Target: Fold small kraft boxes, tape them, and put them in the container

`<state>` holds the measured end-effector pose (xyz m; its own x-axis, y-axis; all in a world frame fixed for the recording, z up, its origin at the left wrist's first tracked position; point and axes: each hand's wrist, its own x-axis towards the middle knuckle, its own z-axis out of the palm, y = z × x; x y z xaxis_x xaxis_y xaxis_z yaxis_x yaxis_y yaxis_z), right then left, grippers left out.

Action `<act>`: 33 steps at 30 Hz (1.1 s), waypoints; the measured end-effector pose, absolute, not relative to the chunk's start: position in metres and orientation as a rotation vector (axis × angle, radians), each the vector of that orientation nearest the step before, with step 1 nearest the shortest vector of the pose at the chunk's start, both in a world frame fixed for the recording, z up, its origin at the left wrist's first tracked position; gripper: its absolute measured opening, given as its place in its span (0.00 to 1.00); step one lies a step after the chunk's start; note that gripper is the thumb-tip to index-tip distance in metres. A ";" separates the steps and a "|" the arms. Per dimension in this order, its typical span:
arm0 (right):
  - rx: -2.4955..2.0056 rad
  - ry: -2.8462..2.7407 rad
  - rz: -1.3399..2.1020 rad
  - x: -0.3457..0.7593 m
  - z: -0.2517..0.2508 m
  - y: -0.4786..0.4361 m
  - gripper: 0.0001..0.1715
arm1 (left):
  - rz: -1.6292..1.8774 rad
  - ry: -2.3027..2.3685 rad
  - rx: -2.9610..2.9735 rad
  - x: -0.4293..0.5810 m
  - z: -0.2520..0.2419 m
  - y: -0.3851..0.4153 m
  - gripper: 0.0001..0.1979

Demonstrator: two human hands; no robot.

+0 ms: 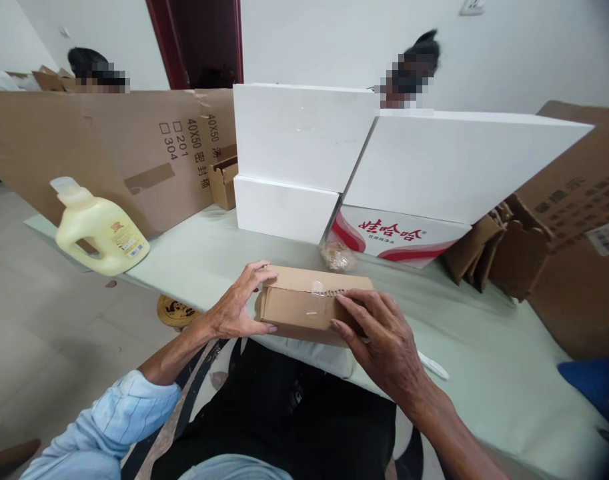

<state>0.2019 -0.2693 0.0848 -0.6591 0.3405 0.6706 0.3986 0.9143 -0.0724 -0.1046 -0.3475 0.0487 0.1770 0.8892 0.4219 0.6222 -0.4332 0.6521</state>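
A small brown cardboard box (299, 303) lies on the pale green table (484, 347) at its near edge. My left hand (237, 303) grips the box's left end, fingers over the top and thumb on the front. My right hand (381, 337) presses on the box's right part, fingers curled over the front flap by a strip of clear tape. A white flat object (433, 365) lies on the table just right of my right wrist.
A yellow detergent bottle (100, 230) stands at the table's left end. White foam boards (304, 133) and a red-printed carton (394, 237) stand behind the box, with folded cardboard inserts (504, 250) at the right. Large cardboard sheets (109, 150) wall the back. Two people sit behind.
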 end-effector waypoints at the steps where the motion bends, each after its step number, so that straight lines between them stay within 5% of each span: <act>1: -0.531 -2.342 -0.104 0.202 0.085 -0.270 0.15 | 1.122 1.436 2.129 -0.104 0.049 -0.348 0.49; 8: -0.605 -2.128 -0.143 0.230 0.071 -0.254 0.11 | 1.149 1.455 2.109 -0.106 0.050 -0.354 0.47; 13: -1.174 -2.282 -0.352 0.307 -0.007 -0.211 0.17 | 1.181 1.520 2.071 -0.116 0.048 -0.360 0.46; 19: -1.580 -2.383 -0.154 0.357 -0.068 -0.189 0.18 | 1.150 1.560 2.084 -0.120 0.048 -0.359 0.43; 26: -1.273 -1.978 0.318 0.309 0.029 -0.207 0.25 | 1.114 1.518 2.121 -0.120 0.053 -0.360 0.43; 33: -0.650 -2.586 0.102 0.214 0.136 -0.250 0.16 | 1.170 1.445 2.213 -0.117 0.050 -0.364 0.43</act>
<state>0.2144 -0.2504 0.1356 -0.7779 0.4634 0.4243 0.4285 0.8852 -0.1813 -0.1171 -0.3637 0.0498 0.1851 0.8542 0.4859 0.6529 -0.4764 0.5889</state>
